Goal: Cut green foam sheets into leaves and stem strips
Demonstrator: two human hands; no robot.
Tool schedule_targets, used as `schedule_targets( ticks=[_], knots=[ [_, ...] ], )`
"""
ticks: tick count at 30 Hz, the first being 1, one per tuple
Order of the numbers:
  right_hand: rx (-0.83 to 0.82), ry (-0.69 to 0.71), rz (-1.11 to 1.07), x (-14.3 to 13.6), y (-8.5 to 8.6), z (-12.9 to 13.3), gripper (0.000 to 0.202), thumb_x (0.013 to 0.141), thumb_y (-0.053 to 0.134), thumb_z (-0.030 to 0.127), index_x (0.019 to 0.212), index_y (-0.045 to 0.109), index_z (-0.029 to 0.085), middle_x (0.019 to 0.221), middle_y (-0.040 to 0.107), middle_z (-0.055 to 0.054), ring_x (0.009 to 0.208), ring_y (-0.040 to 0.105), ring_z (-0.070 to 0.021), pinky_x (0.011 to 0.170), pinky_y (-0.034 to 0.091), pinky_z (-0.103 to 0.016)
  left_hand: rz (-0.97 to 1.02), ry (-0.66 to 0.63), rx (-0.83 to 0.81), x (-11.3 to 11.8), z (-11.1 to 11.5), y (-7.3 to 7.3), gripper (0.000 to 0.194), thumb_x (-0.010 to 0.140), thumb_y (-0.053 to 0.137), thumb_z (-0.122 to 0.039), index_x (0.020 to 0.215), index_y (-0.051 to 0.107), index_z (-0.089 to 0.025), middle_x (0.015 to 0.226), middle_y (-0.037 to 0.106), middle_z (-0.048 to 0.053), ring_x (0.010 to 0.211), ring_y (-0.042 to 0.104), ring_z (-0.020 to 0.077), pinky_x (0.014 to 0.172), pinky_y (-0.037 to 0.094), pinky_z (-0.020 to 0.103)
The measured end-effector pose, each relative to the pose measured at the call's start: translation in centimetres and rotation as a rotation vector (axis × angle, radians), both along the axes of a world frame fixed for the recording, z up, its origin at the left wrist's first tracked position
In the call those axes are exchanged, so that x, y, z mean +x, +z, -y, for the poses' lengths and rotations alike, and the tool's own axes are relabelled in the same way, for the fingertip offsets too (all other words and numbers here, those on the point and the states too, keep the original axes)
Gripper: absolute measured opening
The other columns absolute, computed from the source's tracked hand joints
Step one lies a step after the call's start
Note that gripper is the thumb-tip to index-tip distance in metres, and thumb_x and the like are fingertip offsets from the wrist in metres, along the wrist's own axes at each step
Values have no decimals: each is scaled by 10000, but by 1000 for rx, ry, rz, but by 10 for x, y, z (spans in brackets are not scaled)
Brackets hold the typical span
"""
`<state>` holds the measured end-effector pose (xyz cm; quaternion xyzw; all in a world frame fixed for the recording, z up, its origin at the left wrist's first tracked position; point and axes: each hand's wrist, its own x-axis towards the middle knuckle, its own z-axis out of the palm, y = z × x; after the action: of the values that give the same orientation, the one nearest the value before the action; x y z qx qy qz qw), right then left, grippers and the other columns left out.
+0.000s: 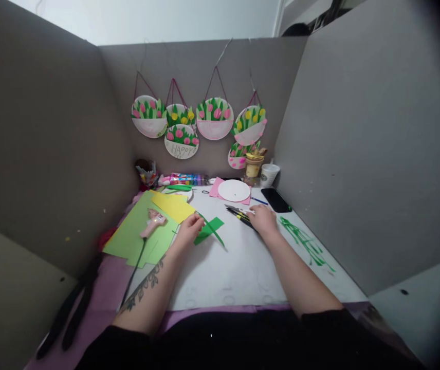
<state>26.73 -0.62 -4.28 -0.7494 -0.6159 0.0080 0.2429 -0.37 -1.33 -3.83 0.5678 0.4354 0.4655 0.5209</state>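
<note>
My left hand pinches a narrow green paper strip, which slants down to the right. Behind the strip a wider green paper piece lies on the white sheet. My right hand is curled over the handles of dark scissors, whose blades point left. Their black-and-yellow handles run under my fingers, and part of them is hidden. Beside them lies another dark tool with yellow marks, its kind unclear.
Light-green sheets and yellow paper lie left, under a pink glue gun. A white paper disc lies on pink paper. Right are a phone and green scraps. Flower-decorated plates hang behind; grey panels surround the table.
</note>
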Motion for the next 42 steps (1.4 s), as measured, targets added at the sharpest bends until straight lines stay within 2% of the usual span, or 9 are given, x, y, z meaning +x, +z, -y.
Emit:
schedule_targets(
  ticks=[3, 6, 9, 18, 22, 29, 32, 36, 42],
  knots=[
    [-22, 309, -431, -25, -6, 9, 300, 850, 545, 364, 1021, 704, 175, 1033, 680, -113, 962, 597, -235, 824, 432, -337, -18, -29, 28, 1, 3, 2, 281, 755, 619, -432, 704, 503, -182, 552, 422, -64, 468, 352, 64, 452, 252, 192],
    [-272, 656, -916, -56, -13, 20, 370, 832, 573, 467, 1047, 689, 189, 926, 705, -77, 766, 615, -180, 676, 456, -291, -45, -46, 81, 2, 7, 5, 263, 760, 621, -412, 701, 520, -177, 585, 455, -49, 517, 387, 77, 497, 303, 199],
    [-381, 781, -1135, -79, -19, 27, 356, 772, 654, 472, 923, 717, 156, 853, 709, -73, 674, 584, -138, 621, 429, -256, -78, -70, 118, 2, 10, 8, 236, 781, 600, -390, 715, 531, -174, 641, 511, -28, 586, 440, 98, 555, 349, 212],
    [-483, 729, -1332, -80, -13, 32, 336, 669, 748, 449, 777, 714, 132, 721, 689, -61, 600, 555, -114, 561, 395, -235, -69, -120, 160, 2, 8, 4, 218, 800, 582, -377, 739, 530, -174, 678, 515, -24, 624, 447, 112, 611, 367, 239],
    [-519, 705, -1319, -80, -14, 33, 345, 669, 747, 449, 781, 705, 126, 649, 668, -43, 535, 508, -92, 507, 328, -220, -51, -137, 154, 3, 10, 7, 230, 799, 586, -383, 727, 513, -177, 658, 489, -34, 609, 439, 107, 611, 370, 238],
    [-367, 730, -1195, -81, -25, 26, 299, 732, 693, 436, 763, 690, 139, 663, 663, -36, 532, 482, -97, 521, 320, -235, -148, -173, 191, 7, 17, 17, 213, 772, 615, -366, 835, 582, -165, 727, 580, -2, 680, 520, 128, 644, 400, 245],
    [-305, 735, -1120, -83, -24, 27, 264, 743, 674, 404, 737, 691, 141, 656, 653, -26, 528, 463, -96, 525, 322, -241, -246, -136, 185, 10, 18, 15, 193, 755, 618, -351, 769, 583, -162, 666, 570, -9, 643, 508, 127, 608, 379, 242],
    [-306, 720, -1089, -84, -23, 29, 259, 731, 680, 397, 721, 694, 139, 649, 650, -27, 515, 443, -94, 515, 323, -242, -283, -108, 179, 12, 20, 14, 203, 752, 600, -355, 693, 565, -164, 624, 555, -19, 617, 497, 123, 588, 363, 241],
    [-343, 712, -1171, -82, -25, 28, 400, 741, 667, 532, 747, 700, 134, 691, 676, -58, 577, 524, -127, 542, 369, -249, -271, -105, 166, 11, 21, 15, 210, 742, 603, -351, 659, 548, -166, 602, 536, -32, 601, 475, 113, 580, 354, 234]
  ],
)
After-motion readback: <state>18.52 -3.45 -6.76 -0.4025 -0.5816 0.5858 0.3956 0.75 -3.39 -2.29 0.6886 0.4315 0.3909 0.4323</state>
